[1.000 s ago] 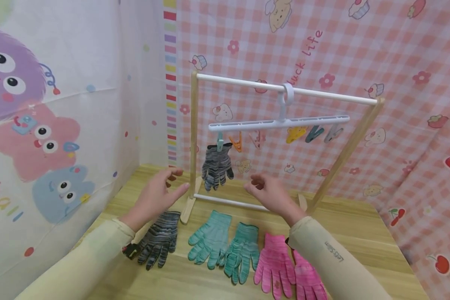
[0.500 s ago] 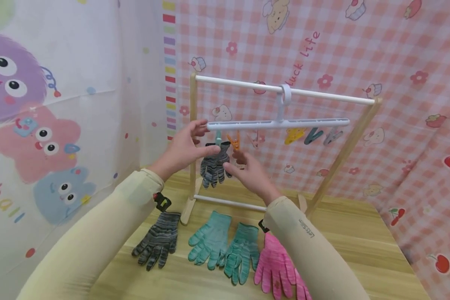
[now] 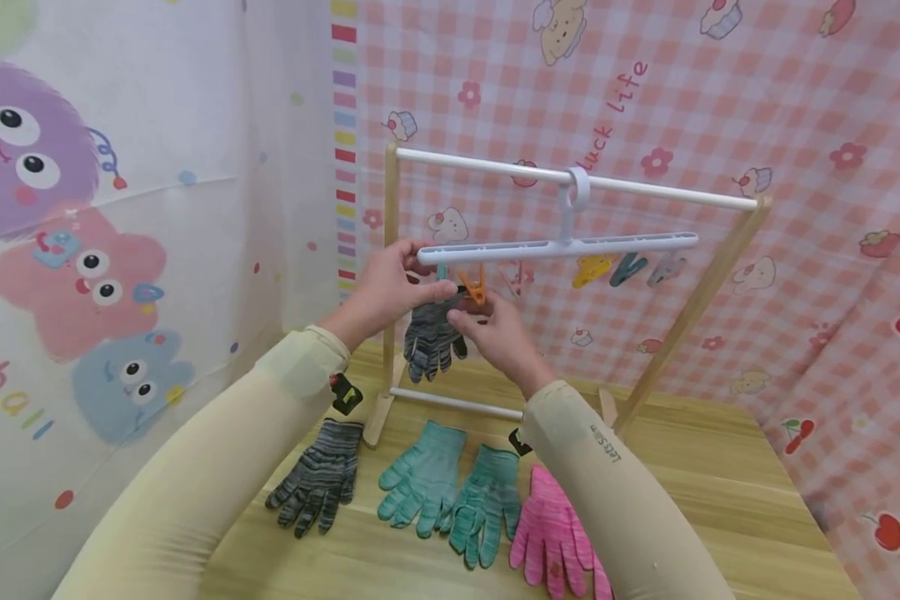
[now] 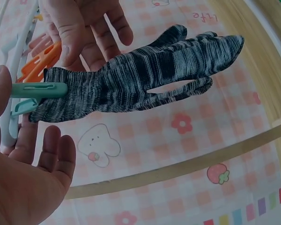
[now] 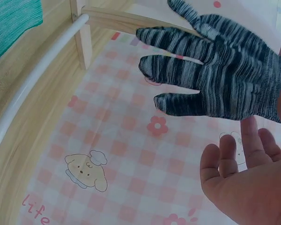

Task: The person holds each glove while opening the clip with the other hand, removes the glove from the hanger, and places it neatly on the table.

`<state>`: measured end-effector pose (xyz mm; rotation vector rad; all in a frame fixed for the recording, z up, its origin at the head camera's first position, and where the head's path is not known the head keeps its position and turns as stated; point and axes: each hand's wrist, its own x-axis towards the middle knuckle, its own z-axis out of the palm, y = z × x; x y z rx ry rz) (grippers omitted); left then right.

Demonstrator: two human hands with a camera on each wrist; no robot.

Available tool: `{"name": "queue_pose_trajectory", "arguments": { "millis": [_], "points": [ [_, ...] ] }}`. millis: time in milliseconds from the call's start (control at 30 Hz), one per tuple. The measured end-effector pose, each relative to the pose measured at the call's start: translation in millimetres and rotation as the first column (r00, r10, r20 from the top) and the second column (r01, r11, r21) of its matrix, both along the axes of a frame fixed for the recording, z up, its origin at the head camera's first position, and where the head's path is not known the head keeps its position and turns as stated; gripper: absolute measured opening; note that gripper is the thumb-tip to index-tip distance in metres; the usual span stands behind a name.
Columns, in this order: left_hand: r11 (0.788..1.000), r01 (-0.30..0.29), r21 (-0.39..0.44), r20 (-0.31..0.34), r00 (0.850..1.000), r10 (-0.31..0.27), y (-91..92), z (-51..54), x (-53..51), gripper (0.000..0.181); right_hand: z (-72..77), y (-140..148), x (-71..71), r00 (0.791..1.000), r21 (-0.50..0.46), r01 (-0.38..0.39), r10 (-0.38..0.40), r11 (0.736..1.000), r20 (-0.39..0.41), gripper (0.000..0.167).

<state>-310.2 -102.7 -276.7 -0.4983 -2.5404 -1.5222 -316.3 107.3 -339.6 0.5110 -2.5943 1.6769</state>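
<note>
A black-and-grey knitted glove (image 3: 431, 329) hangs fingers down from a mint-green clothespin (image 4: 40, 90) on the white hanger (image 3: 495, 250). My left hand (image 3: 382, 292) is at the hanger's left end, its thumb beside the green clothespin. In the left wrist view its other fingers are loosely bent. My right hand (image 3: 502, 333) is at the glove's cuff, thumb close to an orange clothespin (image 4: 42, 61). Its fingers are spread behind the cuff in the right wrist view. Whether either hand presses a clothespin is hidden.
The hanger hooks over the white rail of a wooden-sided rack (image 3: 487, 167). Several other clothespins, one of them yellow (image 3: 592, 268), hang along it. On the table lie a dark glove (image 3: 318, 479), two teal gloves (image 3: 423, 479) and pink ones (image 3: 547, 533), partly covered by the right sleeve.
Both hands have risen from in front of the rack to the hanging glove. Over the last half second they have barely moved, the left thumb shifting slightly right.
</note>
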Motion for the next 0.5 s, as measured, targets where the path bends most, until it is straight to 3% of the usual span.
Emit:
{"name": "queue_pose_trajectory", "arguments": {
  "millis": [200, 500],
  "points": [
    [1.0, -0.003, 0.015, -0.019, 1.0, 0.004, 1.9, 0.7, 4.5, 0.062, 0.2, -2.1, 1.4, 0.999, -0.018, -0.005, 0.004, 1.0, -0.043, 0.036],
    [0.996, -0.013, 0.089, 0.004, 1.0, 0.013, 3.6, 2.3, 8.3, 0.054, -0.1, -3.9, 5.8, 0.999, -0.05, -0.021, 0.019, 0.999, -0.04, 0.025]
  ]
}}
